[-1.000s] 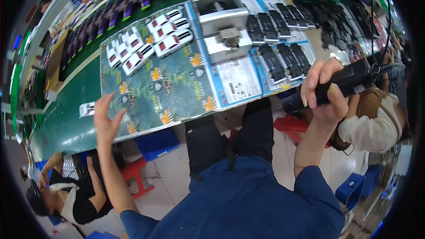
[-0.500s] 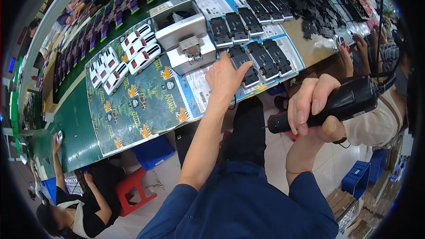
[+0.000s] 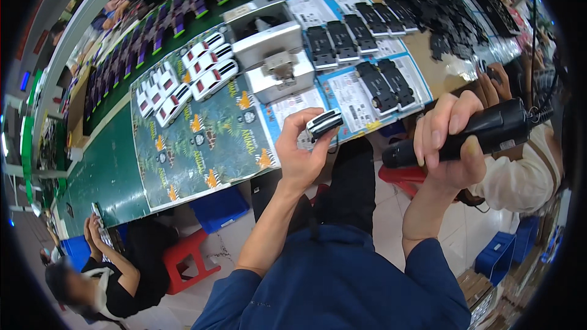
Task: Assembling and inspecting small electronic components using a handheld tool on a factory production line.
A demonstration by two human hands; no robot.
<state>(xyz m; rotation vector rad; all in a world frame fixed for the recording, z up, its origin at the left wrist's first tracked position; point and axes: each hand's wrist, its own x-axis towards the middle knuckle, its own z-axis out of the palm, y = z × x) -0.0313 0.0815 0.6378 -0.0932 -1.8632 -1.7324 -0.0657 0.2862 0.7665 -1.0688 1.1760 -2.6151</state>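
Note:
My left hand (image 3: 301, 157) grips a toy car (image 3: 324, 124) with a white body and black base, holding it tilted just above the table's front edge. Wrapped in my right hand (image 3: 449, 137) is a black electric screwdriver (image 3: 483, 134), its tip pointing left. Beyond my left hand stands a silver metal box (image 3: 278, 67) with a small fixture on its front. Toy cars with black undersides up lie right of it, two of them in the near group (image 3: 386, 85) and several in the far group (image 3: 339, 43). White toy cars (image 3: 211, 76) rest upright to the left.
A heap of black plastic parts (image 3: 455, 24) covers the far right of the table. Purple-and-green pieces (image 3: 177, 21) line the conveyor at the back. One co-worker (image 3: 92, 281) sits lower left beside a red stool (image 3: 186, 261), another (image 3: 520, 171) at the right. Blue crates (image 3: 495, 256) stand on the floor.
My left hand has picked up the leftmost toy car of the near group and drawn it back toward me, tilting it. My right hand still holds the screwdriver.

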